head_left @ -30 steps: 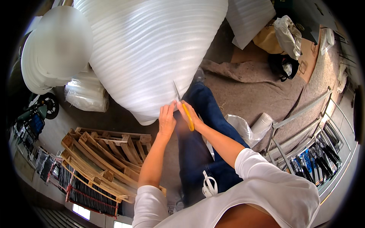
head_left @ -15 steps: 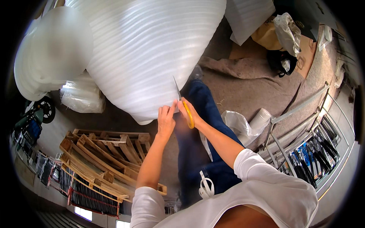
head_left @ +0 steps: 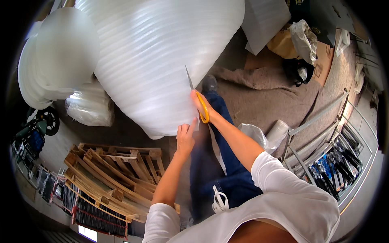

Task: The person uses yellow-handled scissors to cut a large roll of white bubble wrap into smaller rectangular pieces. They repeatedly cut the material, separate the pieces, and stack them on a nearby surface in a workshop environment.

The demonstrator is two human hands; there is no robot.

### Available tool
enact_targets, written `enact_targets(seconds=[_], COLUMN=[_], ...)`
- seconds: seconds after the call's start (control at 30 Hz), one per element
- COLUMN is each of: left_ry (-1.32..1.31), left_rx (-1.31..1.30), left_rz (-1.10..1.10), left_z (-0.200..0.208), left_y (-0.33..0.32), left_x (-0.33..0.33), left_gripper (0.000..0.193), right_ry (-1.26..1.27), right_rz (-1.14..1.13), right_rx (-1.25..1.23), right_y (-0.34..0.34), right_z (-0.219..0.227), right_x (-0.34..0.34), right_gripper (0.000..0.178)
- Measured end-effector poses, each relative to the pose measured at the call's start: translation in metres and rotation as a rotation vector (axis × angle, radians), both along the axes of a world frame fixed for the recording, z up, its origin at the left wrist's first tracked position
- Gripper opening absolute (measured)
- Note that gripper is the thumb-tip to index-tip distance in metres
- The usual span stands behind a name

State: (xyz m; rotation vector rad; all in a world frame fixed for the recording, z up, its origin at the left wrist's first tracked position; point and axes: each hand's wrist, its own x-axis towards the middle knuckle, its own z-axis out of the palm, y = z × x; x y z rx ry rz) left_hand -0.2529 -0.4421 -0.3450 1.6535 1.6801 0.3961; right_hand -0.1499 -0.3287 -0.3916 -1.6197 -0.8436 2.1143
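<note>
**Scissors along the foam's edge, hands parted**

I read this as a cutting step. My right hand [head_left: 197, 101] is closed around the yellow-handled scissors [head_left: 206, 112], blades aimed between 11 and 12 o'clock over the white foam sheet [head_left: 154, 69], which spreads toward 12. My left hand [head_left: 185, 139] is at the sheet's near edge, toward 6 o'clock; whether it pinches, I can't tell. Next, I judge, calls for a steady edge. Since half a second ago, the right has advanced toward 12, widening the gap.

Right hand [head_left: 198, 103] curled in grip; left hand [head_left: 185, 140] nearer body, index finger [head_left: 193, 122] extended.
</note>
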Motion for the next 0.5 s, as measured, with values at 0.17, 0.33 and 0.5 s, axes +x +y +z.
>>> enact_targets(seconds=[0.17, 0.33, 0.5], left_ry=[-0.013, -0.02, -0.04], left_rx=[-0.003, -0.008, -0.017], left_rz=[-0.023, -0.03, 0.004], left_z=[0.004, 0.004, 0.003], left_y=[-0.013, -0.024, -0.032], left_x=[0.003, 0.011, 0.016], left_gripper=[0.066, 0.064, 0.065], right_ry=[0.022, -0.042, 0.007], right_rz=[-0.022, -0.018, -0.037], right_rx=[0.036, -0.082, 0.024], right_y=[0.041, 0.105, 0.168], right_z=[-0.02, -0.037, -0.05], right_x=[-0.012, -0.016, -0.02], right_gripper=[0.055, 0.06, 0.063])
